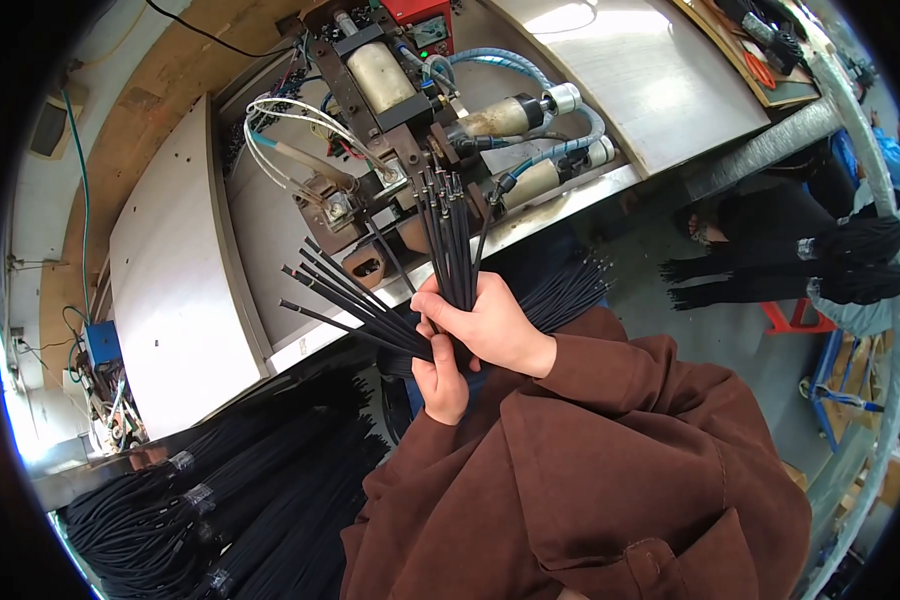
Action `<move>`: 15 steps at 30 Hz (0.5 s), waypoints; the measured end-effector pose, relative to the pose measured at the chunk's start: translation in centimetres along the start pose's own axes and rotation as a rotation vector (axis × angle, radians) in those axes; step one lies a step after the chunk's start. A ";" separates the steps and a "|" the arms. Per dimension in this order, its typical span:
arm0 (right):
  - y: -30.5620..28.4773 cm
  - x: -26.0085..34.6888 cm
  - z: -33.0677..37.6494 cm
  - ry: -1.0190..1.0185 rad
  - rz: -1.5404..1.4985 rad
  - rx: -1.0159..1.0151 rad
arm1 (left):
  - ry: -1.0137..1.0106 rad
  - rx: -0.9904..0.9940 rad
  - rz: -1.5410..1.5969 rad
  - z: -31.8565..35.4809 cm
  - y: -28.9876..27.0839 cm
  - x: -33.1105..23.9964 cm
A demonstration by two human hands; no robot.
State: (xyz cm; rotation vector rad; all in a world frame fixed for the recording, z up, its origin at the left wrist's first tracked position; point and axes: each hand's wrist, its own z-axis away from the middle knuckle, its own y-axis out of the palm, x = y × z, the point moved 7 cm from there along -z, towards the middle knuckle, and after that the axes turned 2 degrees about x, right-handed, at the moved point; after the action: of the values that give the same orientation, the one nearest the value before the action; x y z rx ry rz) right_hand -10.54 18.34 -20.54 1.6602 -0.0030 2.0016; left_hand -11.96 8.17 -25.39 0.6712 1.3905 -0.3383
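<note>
A fanned bunch of black cords (pixel 340 290) with small coloured tips spreads to the left from my left hand (pixel 442 387), whose fingers are closed round it. Just above and to the right, my right hand (pixel 492 325) grips a second, more upright bunch of black cords (pixel 450 235), its ends pointing at the machine (pixel 400 150). My two hands are close together, thumbs near each other. One cord slants between the bunches, toward the machine's front. More black cords (pixel 570 295) lie across my lap, behind my right hand.
The machine has air cylinders (pixel 382 78), pale blue hoses and a red control box (pixel 420 25). Metal worktops (pixel 170 270) flank it. Large bundles of black cords (pixel 260 490) lie at the lower left. Others (pixel 790 260) hang at a rail on the right, near a red stool (pixel 798 318).
</note>
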 end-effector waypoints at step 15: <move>0.2 0.1 -0.1 0.019 0.072 0.035 | -0.023 -0.021 0.020 -0.1 -0.1 0.3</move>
State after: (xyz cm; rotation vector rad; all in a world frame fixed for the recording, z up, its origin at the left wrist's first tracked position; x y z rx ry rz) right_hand -10.67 18.26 -20.38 1.6844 -0.0214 2.0822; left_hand -12.05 8.26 -25.72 0.6616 1.3633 -0.3145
